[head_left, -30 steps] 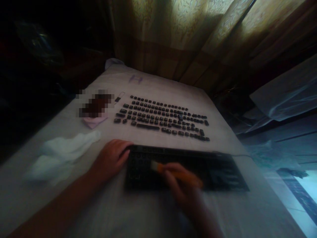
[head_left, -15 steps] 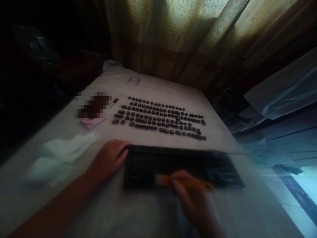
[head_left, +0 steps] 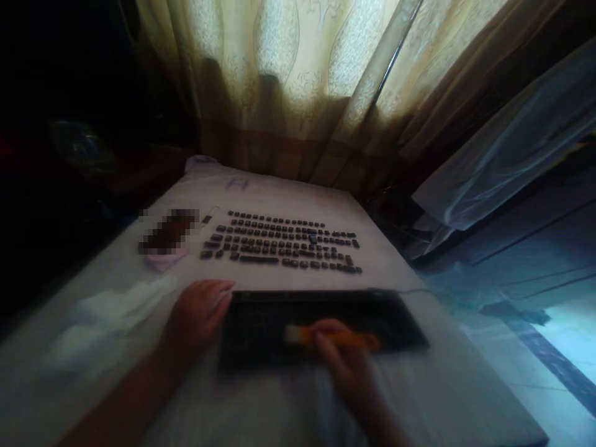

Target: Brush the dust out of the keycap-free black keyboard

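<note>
A black keyboard base (head_left: 391, 316) with its keycaps off lies on the cloth-covered table. My left hand (head_left: 198, 313) is closed on the base's upper left corner, thumb along the left side and fingers at the top edge. In my right hand (head_left: 338, 347) is a paintbrush (head_left: 302, 335) with an orange handle and pale bristles. The bristles point left over the middle of the base; blur hides whether they touch it. Beyond the base, loose black keycaps (head_left: 261, 259) lie in rows like a keyboard layout.
A crumpled white cloth (head_left: 107, 316) lies left of my left arm. Farther back are a pink cloth (head_left: 161, 261) under a pixelated item and a small keycap puller with wire loops (head_left: 209, 215). The keyboard's cable (head_left: 414, 290) runs off the right side. A patterned curtain (head_left: 298, 74) hangs behind the table.
The brush moved from the upper part of the base down toward its lower edge, then slightly back up. My view has tilted up and turned right. The left hand stays at the corner.
</note>
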Demonstrator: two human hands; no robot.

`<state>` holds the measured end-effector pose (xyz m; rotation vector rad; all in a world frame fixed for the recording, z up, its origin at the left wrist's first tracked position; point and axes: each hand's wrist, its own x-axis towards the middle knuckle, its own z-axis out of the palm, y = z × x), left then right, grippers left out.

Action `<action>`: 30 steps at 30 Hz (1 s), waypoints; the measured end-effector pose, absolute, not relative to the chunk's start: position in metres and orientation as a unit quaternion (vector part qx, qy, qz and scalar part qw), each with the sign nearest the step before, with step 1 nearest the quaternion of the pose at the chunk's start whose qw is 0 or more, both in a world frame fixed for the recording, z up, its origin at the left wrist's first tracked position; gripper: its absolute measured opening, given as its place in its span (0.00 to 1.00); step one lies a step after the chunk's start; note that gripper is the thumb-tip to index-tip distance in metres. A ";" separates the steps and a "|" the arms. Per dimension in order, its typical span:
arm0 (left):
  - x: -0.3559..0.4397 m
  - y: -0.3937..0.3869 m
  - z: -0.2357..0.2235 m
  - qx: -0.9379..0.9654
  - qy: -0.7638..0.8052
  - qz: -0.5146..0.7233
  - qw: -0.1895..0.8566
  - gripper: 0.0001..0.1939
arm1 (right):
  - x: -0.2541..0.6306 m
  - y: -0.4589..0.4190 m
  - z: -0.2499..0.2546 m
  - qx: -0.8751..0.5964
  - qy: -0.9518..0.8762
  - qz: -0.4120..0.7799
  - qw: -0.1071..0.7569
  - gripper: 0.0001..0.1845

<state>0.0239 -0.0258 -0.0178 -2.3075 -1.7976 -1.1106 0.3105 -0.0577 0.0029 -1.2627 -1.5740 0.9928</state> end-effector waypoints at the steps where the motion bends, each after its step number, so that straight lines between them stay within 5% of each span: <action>1: 0.030 -0.030 -0.013 -0.740 -0.559 -0.373 0.021 0.15 | 0.308 -0.058 0.005 -0.511 -0.604 0.404 0.459 0.14; 9: 0.085 -0.061 0.012 -0.826 -0.437 -0.354 0.011 0.23 | 0.278 -0.058 0.004 -0.448 -0.586 0.444 0.509 0.17; 13: 0.084 -0.068 0.021 -0.839 -0.462 -0.286 -0.026 0.13 | 0.263 -0.060 -0.002 -0.426 -0.570 0.474 0.519 0.19; 17: 0.056 -0.066 0.032 -0.827 -0.504 -0.247 -0.027 0.16 | 0.271 -0.052 0.008 -0.416 -0.583 0.490 0.497 0.18; 24: -0.016 -0.040 0.038 -0.723 -0.685 -0.062 0.063 0.21 | 0.318 -0.034 -0.001 -0.531 -0.582 0.348 0.508 0.20; 30: -0.015 -0.040 0.033 -0.696 -0.711 -0.035 0.099 0.22 | 0.338 -0.052 -0.029 -0.555 -0.589 0.256 0.529 0.19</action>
